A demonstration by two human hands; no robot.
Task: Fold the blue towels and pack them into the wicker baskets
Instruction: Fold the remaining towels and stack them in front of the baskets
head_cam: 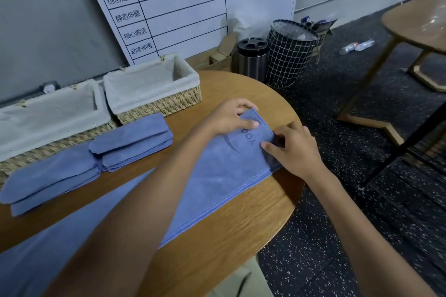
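Centre frame: left hand (231,118) and right hand (293,149) each pinch the far end of the unfolded blue microfibre towel (217,176) on the round wooden table (241,236).

**Textures on and around the round table**

The round wooden table (241,236) has a smooth satin grain. The long blue towel (217,171) is soft matt microfibre cloth with stitched hems. The far woven wicker basket (169,103) looks rough, lined with pale cloth. On the floor, the dark cylindrical metal bin (252,60) looks glossy.
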